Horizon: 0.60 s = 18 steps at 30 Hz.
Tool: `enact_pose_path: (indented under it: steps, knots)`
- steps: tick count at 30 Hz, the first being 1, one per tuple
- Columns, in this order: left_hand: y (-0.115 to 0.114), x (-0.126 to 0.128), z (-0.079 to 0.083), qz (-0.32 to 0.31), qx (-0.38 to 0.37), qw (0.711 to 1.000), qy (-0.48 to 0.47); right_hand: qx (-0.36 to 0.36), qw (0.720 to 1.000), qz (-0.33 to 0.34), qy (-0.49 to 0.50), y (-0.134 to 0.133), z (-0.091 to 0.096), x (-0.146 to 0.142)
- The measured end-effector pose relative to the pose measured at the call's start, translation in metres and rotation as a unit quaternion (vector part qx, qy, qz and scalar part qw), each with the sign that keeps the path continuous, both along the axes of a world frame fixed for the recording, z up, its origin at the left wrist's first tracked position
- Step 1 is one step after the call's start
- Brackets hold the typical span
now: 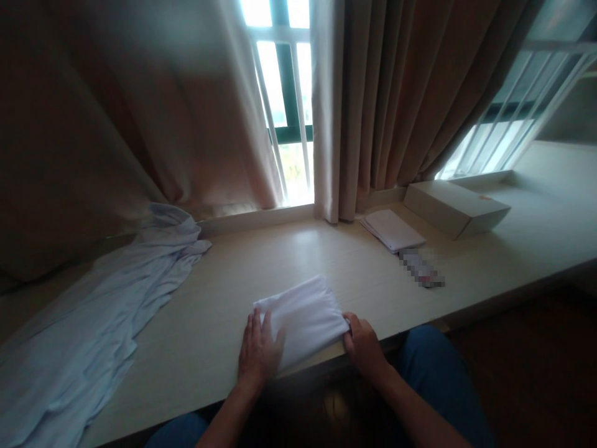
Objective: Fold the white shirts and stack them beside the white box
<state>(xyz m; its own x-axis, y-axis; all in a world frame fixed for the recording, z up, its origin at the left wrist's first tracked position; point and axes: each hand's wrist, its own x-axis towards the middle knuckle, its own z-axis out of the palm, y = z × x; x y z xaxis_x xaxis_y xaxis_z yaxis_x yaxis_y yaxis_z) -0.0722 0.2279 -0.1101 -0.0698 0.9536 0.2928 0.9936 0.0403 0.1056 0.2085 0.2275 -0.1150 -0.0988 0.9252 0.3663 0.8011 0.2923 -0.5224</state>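
Note:
A white cloth [303, 320], folded into a flat rectangle, lies on the pale wooden surface [205, 323] right in front of me. My left hand [261, 345] rests flat across the cloth's left edge with its fingers spread. At the opposite side, my right hand [364, 342] pinches the near right corner of the cloth between thumb and fingers. The cloth's far right edge looks slightly gathered. What kind of cloth it is cannot be made out.
Crumpled pale cloth [107, 305] is spread along the left side. Toward the back right are a folded white cloth [394, 230], a pixelated small item [422, 267] and a light box [457, 208]. Curtains [373, 93] hang before the barred window [284, 87].

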Motion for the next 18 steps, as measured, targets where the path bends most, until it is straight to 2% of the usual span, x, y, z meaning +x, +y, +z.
enact_pose_path:
  steps: [4,8,13,15,18]
  knots:
    - [0.0,0.002,0.001,0.0,0.002,1.0,0.006,0.011,0.997,-0.006,-0.077,0.002,0.004,-0.003]
    - [-0.001,0.002,0.003,-0.002,-0.012,1.0,0.019,0.01,0.993,-0.014,-0.113,-0.002,0.01,-0.005]
    - [-0.003,0.01,0.023,-0.016,0.004,0.999,0.051,0.021,0.996,0.008,-0.083,-0.015,0.015,0.001]
    - [-0.001,0.02,0.035,-0.055,0.027,0.996,0.071,0.026,0.999,0.031,-0.035,-0.021,0.017,0.006]
    - [0.005,0.046,0.048,-0.153,0.021,0.985,0.074,0.001,0.997,0.063,0.041,-0.022,0.025,0.013]
